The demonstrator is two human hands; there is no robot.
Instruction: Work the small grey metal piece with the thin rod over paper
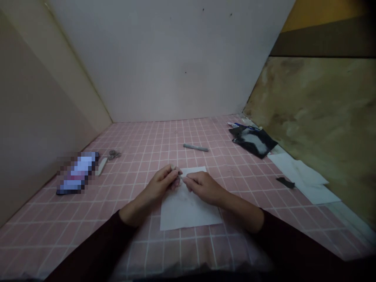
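Observation:
A white sheet of paper (188,215) lies on the pink checked cloth in front of me, with faint smudges on it. Over its upper left part, my left hand (163,181) is closed in a pinch around a small pale thing that I cannot make out. My right hand (205,187) is closed over the paper's upper right, its fingertips close to those of my left hand. Whatever lies between the right fingertips is too small to name.
A grey rod (195,147) lies beyond the hands. At the left are a phone (78,172), a white strip (102,166) and scissors (114,154). At the right are a black sheet (254,141), white papers (302,178) and a dark scrap (284,182). Walls (176,58) enclose the cloth (138,137).

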